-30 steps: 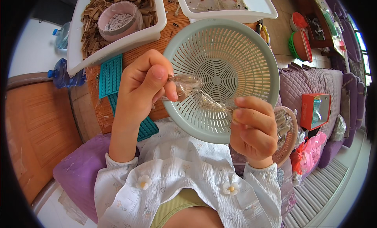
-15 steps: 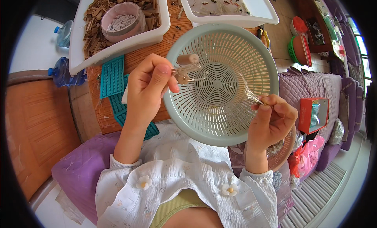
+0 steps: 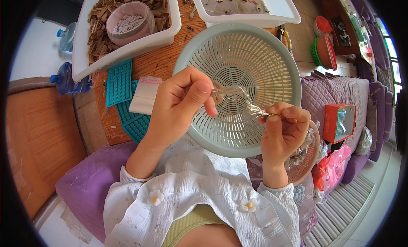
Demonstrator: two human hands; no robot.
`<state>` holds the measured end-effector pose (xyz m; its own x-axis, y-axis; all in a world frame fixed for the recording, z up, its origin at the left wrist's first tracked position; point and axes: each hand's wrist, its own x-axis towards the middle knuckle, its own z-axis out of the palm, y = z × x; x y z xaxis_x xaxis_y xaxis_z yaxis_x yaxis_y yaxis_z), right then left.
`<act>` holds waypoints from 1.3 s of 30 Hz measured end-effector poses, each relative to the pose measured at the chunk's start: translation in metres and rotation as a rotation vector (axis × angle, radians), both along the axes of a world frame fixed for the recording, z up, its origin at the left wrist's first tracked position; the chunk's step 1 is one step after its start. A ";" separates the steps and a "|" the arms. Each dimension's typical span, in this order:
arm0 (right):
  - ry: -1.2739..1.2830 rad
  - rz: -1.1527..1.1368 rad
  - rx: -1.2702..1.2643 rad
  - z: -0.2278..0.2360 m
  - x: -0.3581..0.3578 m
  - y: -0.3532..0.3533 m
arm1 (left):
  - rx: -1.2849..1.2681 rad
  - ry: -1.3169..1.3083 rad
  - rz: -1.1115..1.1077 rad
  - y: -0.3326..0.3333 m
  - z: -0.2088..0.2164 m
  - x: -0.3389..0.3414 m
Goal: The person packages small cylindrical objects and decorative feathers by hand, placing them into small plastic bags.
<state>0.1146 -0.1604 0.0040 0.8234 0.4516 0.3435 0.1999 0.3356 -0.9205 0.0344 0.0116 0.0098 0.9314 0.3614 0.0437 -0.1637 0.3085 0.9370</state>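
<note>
Over a pale green slotted basket (image 3: 278, 64), my two hands are close together with thin, pale, glinting strands (image 3: 255, 110) running between them. My left hand (image 3: 185, 102) is closed in a pinch at one end, beside a small brownish piece (image 3: 217, 93) partly hidden by the fingers. What that pinch holds is too small to name. On the other side, my right hand (image 3: 285, 130) pinches the gathered end of the strands, where a tiny yellowish part shows at the fingertips. The strands sag loosely over the basket's middle.
A white tub (image 3: 170, 32) of brown pieces, with a pink bowl (image 3: 111, 28) inside, stands back left. Another white tub (image 3: 250, 19) is behind the basket. Teal moulded trays (image 3: 119, 83) and a white packet (image 3: 144, 96) lie left. A pinkish basket (image 3: 313, 155) sits under my right forearm.
My left hand has moved right and slightly down, and my right hand a little left, so the gap between them is smaller. The white packet now shows more fully.
</note>
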 end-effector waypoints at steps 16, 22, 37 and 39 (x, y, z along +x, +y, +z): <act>0.652 0.214 0.441 0.000 -0.003 0.009 | 0.261 0.096 0.134 -0.019 -0.012 -0.002; 0.482 0.093 0.335 -0.009 -0.016 0.018 | 0.133 0.052 0.083 -0.020 -0.012 0.003; 0.730 -0.012 0.354 -0.015 -0.024 0.032 | 0.204 0.049 0.173 -0.013 -0.012 0.006; 0.720 0.020 0.370 -0.015 -0.024 0.031 | 0.170 0.064 0.141 -0.012 -0.011 0.003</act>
<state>0.0906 -0.1297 -0.0115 0.8923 0.4298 -0.1379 -0.4090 0.6405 -0.6500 0.0372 -0.0003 -0.0010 0.8748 0.4811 0.0577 -0.1327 0.1234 0.9835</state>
